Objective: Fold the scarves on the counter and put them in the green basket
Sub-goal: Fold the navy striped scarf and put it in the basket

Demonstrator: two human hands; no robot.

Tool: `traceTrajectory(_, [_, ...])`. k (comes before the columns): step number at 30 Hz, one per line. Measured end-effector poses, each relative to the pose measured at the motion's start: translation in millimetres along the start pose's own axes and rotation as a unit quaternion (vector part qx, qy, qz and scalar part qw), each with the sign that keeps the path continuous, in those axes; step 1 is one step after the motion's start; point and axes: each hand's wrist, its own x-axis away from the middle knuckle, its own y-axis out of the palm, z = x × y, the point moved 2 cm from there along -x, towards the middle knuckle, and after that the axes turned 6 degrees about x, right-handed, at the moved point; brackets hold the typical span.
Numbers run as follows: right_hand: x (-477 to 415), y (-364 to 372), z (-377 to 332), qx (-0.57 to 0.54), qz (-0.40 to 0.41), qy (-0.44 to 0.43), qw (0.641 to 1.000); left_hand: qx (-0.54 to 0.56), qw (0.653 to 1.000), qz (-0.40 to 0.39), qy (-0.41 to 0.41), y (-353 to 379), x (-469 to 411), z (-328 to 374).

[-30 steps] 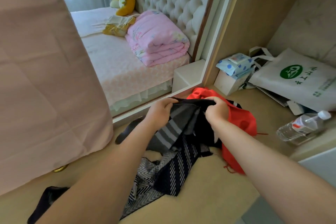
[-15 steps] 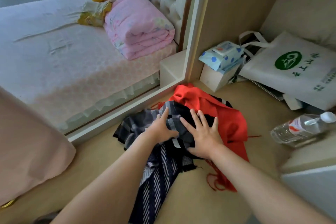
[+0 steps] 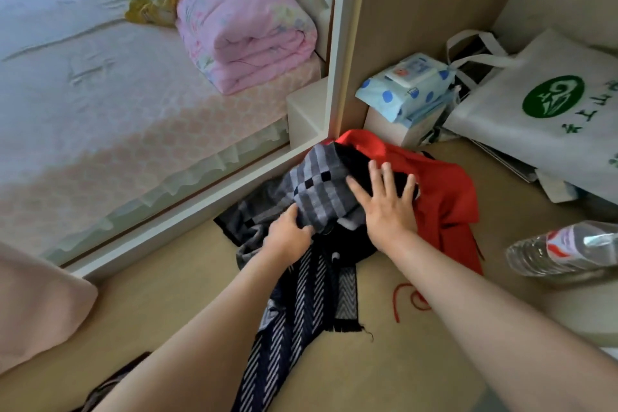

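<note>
the left hand [image 3: 288, 235] is hiding its fingertips under the grey checked scarf [image 3: 317, 191]. the red scarf [image 3: 444, 191] is lying partly covered by it. the right edge is cutting off the water bottle [image 3: 565, 249] and the tote bag [image 3: 535, 117].

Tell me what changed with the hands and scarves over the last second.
Both hands had the grey checked scarf lifted by its edge; they lowered it onto the pile. The right hand let go and now presses it flat with spread fingers, while the left hand grips its near fold. The red scarf, navy striped scarf and water bottle stayed put.
</note>
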Motion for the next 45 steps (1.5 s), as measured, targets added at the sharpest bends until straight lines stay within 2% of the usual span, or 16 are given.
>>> traceTrajectory(2, [0,5,-6,0.004,-0.027,-0.032,0.999,0.071,0.994,-0.053,0.056,0,-4,8])
traceTrajectory(4, [1,5,-8,0.003,-0.045,-0.029,0.999,0.076,0.994,-0.033,0.072,-5,-5,10])
traceTrajectory(7, [8,-12,-18,0.021,-0.046,-0.014,0.999,-0.045,0.983,0.108,0.139,-12,12,-3])
traceTrajectory(9, [22,-23,-36,-0.022,0.001,-0.054,0.998,-0.075,0.957,0.183,0.214,-13,35,-14])
traceTrajectory(10, [32,-26,-47,-0.043,0.035,-0.097,0.994,-0.084,0.948,0.185,0.246,-11,49,-20])
traceTrajectory(13, [68,-20,-78,-0.131,0.105,-0.262,0.95,-0.177,0.942,0.089,0.269,-4,78,-54])
traceTrajectory(16, [101,-11,-103,-0.146,0.04,-0.351,0.924,-0.278,0.933,0.014,0.23,-5,99,-96])
traceTrajectory(20, [125,-9,-125,-0.122,0.049,-0.34,0.931,-0.261,0.956,-0.028,0.128,-20,128,-145])
traceTrajectory(22, [132,-12,-130,-0.178,0.079,-0.31,0.93,-0.225,0.97,-0.058,0.074,-29,143,-164])
traceTrajectory(24, [142,-21,-135,-0.248,0.098,-0.277,0.923,-0.197,0.977,-0.057,0.059,-39,158,-180])
traceTrajectory(27, [164,-49,-145,-0.287,0.083,-0.256,0.919,-0.17,0.982,0.01,0.08,-57,182,-195])
traceTrajectory(35, [244,-124,-205,-0.24,-0.097,-0.28,0.924,-0.167,0.958,0.189,0.139,-131,261,-227])
traceTrajectory(37, [257,-135,-223,-0.206,-0.127,-0.277,0.93,-0.159,0.953,0.201,0.163,-147,278,-240])
traceTrajectory(41, [281,-144,-257,-0.132,-0.274,-0.274,0.912,-0.131,0.953,0.166,0.216,-158,306,-269])
traceTrajectory(43, [287,-149,-269,-0.174,-0.239,-0.245,0.923,-0.144,0.947,0.164,0.238,-155,318,-284])
traceTrajectory(45, [288,-153,-280,-0.254,-0.134,-0.221,0.932,-0.14,0.943,0.155,0.259,-150,330,-293])
